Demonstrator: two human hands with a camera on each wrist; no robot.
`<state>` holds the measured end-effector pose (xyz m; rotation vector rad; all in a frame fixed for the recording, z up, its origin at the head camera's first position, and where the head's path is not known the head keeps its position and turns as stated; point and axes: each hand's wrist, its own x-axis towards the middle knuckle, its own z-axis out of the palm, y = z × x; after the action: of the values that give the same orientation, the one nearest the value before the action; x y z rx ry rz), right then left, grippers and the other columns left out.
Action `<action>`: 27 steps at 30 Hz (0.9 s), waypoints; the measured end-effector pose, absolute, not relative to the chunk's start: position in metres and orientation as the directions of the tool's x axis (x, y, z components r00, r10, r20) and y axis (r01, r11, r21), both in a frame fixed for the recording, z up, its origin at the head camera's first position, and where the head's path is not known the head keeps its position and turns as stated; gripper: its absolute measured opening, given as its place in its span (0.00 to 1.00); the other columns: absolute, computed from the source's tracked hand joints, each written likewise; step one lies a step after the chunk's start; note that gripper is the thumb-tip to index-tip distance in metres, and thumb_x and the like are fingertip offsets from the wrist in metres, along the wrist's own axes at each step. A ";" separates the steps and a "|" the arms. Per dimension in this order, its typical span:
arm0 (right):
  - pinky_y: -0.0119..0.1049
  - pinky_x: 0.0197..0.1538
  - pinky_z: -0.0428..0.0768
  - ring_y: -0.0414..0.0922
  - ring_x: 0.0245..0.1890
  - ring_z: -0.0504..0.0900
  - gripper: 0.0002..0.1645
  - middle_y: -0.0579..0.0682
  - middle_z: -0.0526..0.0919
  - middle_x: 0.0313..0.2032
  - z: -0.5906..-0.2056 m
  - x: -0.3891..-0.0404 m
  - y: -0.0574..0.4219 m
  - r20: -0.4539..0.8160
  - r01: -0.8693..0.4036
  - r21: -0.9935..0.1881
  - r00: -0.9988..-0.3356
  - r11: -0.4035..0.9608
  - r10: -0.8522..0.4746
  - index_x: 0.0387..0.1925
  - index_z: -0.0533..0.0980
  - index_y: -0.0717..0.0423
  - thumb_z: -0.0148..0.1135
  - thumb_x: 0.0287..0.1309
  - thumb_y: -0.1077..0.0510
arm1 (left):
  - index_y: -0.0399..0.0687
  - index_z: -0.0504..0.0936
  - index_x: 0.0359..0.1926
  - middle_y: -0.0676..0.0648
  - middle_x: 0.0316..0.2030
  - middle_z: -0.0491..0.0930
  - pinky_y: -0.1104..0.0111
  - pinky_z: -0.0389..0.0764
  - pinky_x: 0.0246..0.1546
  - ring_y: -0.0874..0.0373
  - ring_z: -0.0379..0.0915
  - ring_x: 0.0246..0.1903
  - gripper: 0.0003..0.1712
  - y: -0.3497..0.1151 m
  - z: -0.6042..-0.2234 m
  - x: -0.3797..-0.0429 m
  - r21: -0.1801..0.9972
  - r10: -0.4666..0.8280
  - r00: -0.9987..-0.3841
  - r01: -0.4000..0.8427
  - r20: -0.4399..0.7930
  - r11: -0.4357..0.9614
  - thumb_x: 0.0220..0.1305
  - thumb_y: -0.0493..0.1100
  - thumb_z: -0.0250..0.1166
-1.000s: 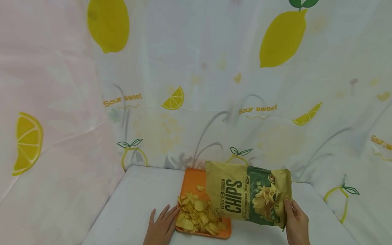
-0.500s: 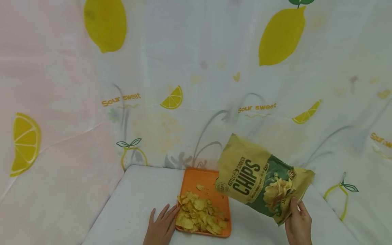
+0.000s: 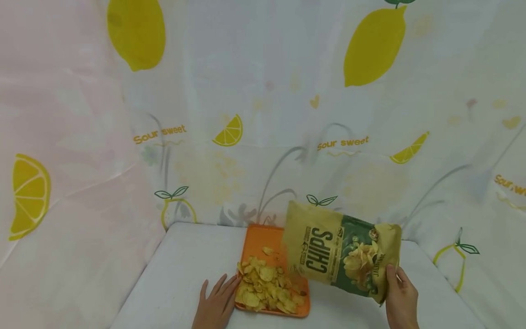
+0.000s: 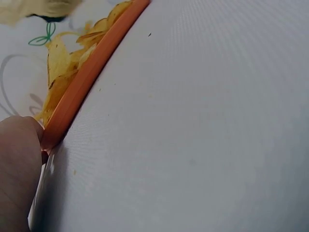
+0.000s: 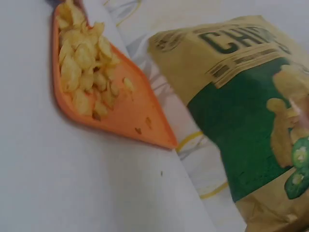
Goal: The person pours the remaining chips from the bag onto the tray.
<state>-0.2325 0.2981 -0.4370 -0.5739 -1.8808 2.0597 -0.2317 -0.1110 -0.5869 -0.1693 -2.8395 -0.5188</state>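
Observation:
My right hand (image 3: pixel 402 292) grips the bottom end of a gold and green bag of chips (image 3: pixel 314 251). The bag is held sideways and tilted, its other end over an orange tray (image 3: pixel 263 237). A pile of potato chips (image 3: pixel 263 285) fills the near part of the tray; in the right wrist view a few crumbs (image 5: pixel 148 122) lie on its bare part. My left hand (image 3: pixel 215 304) rests at the tray's left edge with fingers spread and mostly straight, touching the rim. In the left wrist view, part of this hand (image 4: pixel 19 169) meets the rim; the other fingers are out of sight.
The tray stands on a white table (image 3: pixel 193 251). Small crumbs (image 4: pixel 149 35) dot the table beside the tray. Behind it hangs a pale curtain (image 3: pixel 263 173) printed with lemons.
My right hand swung the bag up and right, off the tray, then brought it down and left over the tray again. More chips show at the pile's right side. The left hand stayed put.

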 end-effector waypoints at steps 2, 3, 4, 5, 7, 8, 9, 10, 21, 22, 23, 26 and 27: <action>0.12 0.36 0.75 0.20 0.47 0.72 0.41 0.35 0.70 0.54 -0.436 -0.233 0.299 -0.114 0.045 -0.987 -0.871 -0.155 0.477 0.66 0.56 0.43 0.46 0.52 0.33 | 0.76 0.63 0.61 0.63 0.60 0.69 0.44 0.44 0.65 0.56 0.61 0.63 0.22 -0.111 -0.587 -0.232 0.338 0.068 -0.963 0.156 0.260 0.928 0.65 0.59 0.44; 0.11 0.36 0.74 0.19 0.47 0.71 0.42 0.39 0.67 0.59 -0.436 -0.234 0.299 -0.121 0.046 -0.985 -0.869 -0.165 0.480 0.67 0.54 0.41 0.46 0.52 0.33 | 0.76 0.63 0.61 0.63 0.60 0.69 0.44 0.44 0.65 0.56 0.61 0.64 0.22 -0.111 -0.587 -0.231 0.339 0.068 -0.964 0.155 0.256 0.928 0.65 0.59 0.44; 0.11 0.36 0.74 0.19 0.47 0.70 0.42 0.41 0.64 0.61 -0.435 -0.233 0.298 -0.113 0.048 -0.988 -0.874 -0.147 0.473 0.67 0.53 0.42 0.45 0.52 0.33 | 0.76 0.63 0.61 0.63 0.60 0.68 0.43 0.44 0.65 0.56 0.61 0.64 0.22 -0.111 -0.587 -0.231 0.339 0.067 -0.965 0.154 0.254 0.928 0.65 0.59 0.44; 0.11 0.36 0.74 0.19 0.45 0.71 0.42 0.42 0.63 0.61 -0.434 -0.233 0.297 -0.105 0.061 -0.992 -0.878 -0.110 0.466 0.67 0.53 0.43 0.44 0.53 0.33 | 0.76 0.63 0.61 0.63 0.60 0.68 0.43 0.44 0.65 0.56 0.61 0.64 0.22 -0.111 -0.587 -0.231 0.341 0.065 -0.966 0.151 0.252 0.928 0.65 0.59 0.44; 0.13 0.35 0.75 0.16 0.38 0.72 0.43 0.39 0.70 0.54 -0.433 -0.232 0.296 -0.091 0.090 -0.996 -0.878 -0.023 0.470 0.67 0.55 0.47 0.44 0.53 0.32 | 0.77 0.62 0.61 0.64 0.60 0.68 0.44 0.44 0.65 0.57 0.60 0.64 0.22 -0.112 -0.587 -0.231 0.341 0.059 -0.967 0.144 0.248 0.929 0.65 0.59 0.43; 0.13 0.34 0.75 0.15 0.35 0.72 0.43 0.36 0.72 0.51 -0.432 -0.232 0.295 -0.090 0.105 -0.994 -0.878 0.006 0.470 0.67 0.56 0.47 0.43 0.54 0.32 | 0.77 0.63 0.61 0.64 0.60 0.68 0.44 0.44 0.65 0.57 0.61 0.64 0.22 -0.112 -0.586 -0.231 0.332 0.061 -0.966 0.145 0.251 0.932 0.66 0.60 0.43; 0.13 0.35 0.76 0.15 0.34 0.73 0.42 0.34 0.72 0.49 -0.431 -0.232 0.294 -0.092 0.101 -0.995 -0.883 -0.005 0.461 0.67 0.55 0.47 0.44 0.54 0.32 | 0.76 0.63 0.61 0.64 0.60 0.68 0.43 0.45 0.65 0.57 0.61 0.64 0.22 -0.112 -0.586 -0.231 0.324 0.063 -0.965 0.146 0.253 0.935 0.66 0.60 0.43; 0.13 0.35 0.76 0.16 0.35 0.73 0.41 0.33 0.72 0.50 -0.431 -0.231 0.294 -0.090 0.088 -0.996 -0.887 -0.026 0.453 0.67 0.55 0.45 0.43 0.54 0.33 | 0.76 0.63 0.61 0.64 0.60 0.69 0.44 0.45 0.65 0.57 0.61 0.64 0.22 -0.113 -0.586 -0.230 0.324 0.062 -0.964 0.147 0.257 0.935 0.66 0.60 0.43; 0.15 0.36 0.77 0.17 0.36 0.73 0.40 0.31 0.71 0.48 -0.440 -0.230 0.301 -0.086 0.084 -0.996 -0.897 -0.023 0.434 0.66 0.56 0.43 0.44 0.54 0.33 | 0.76 0.63 0.60 0.64 0.59 0.69 0.44 0.47 0.64 0.56 0.62 0.63 0.22 -0.113 -0.588 -0.231 0.324 0.080 -0.962 0.166 0.262 0.932 0.66 0.61 0.42; 0.15 0.37 0.76 0.16 0.38 0.72 0.40 0.32 0.70 0.51 -0.442 -0.231 0.302 -0.081 0.062 -0.996 -0.899 -0.057 0.431 0.66 0.55 0.41 0.45 0.54 0.33 | 0.77 0.63 0.60 0.64 0.59 0.69 0.44 0.46 0.64 0.56 0.62 0.63 0.22 -0.113 -0.588 -0.231 0.320 0.082 -0.961 0.168 0.264 0.932 0.65 0.61 0.42; 0.15 0.36 0.76 0.17 0.38 0.73 0.39 0.32 0.71 0.51 -0.445 -0.232 0.304 -0.049 0.010 -0.996 -0.901 -0.091 0.430 0.66 0.55 0.42 0.46 0.55 0.36 | 0.76 0.63 0.60 0.64 0.59 0.69 0.44 0.46 0.64 0.57 0.62 0.63 0.22 -0.113 -0.588 -0.231 0.318 0.083 -0.959 0.170 0.269 0.933 0.65 0.61 0.42; 0.16 0.34 0.76 0.18 0.36 0.73 0.37 0.28 0.73 0.45 -0.445 -0.233 0.307 0.003 0.000 -1.000 -0.895 0.006 0.446 0.65 0.59 0.44 0.46 0.56 0.35 | 0.76 0.64 0.60 0.64 0.59 0.69 0.43 0.47 0.64 0.57 0.62 0.63 0.22 -0.113 -0.588 -0.231 0.304 0.088 -0.956 0.175 0.280 0.936 0.65 0.61 0.43; 0.16 0.32 0.77 0.19 0.35 0.74 0.37 0.27 0.74 0.40 -0.443 -0.233 0.307 0.005 0.012 -0.999 -0.885 0.035 0.466 0.63 0.62 0.46 0.47 0.55 0.35 | 0.76 0.64 0.60 0.64 0.59 0.69 0.43 0.47 0.64 0.57 0.62 0.63 0.22 -0.113 -0.587 -0.231 0.309 0.087 -0.956 0.176 0.280 0.935 0.65 0.60 0.43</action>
<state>-0.2331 0.3073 -0.4435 -0.4858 -1.9890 1.9147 -0.2313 -0.1129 -0.5873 -0.1961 -2.8281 -0.4864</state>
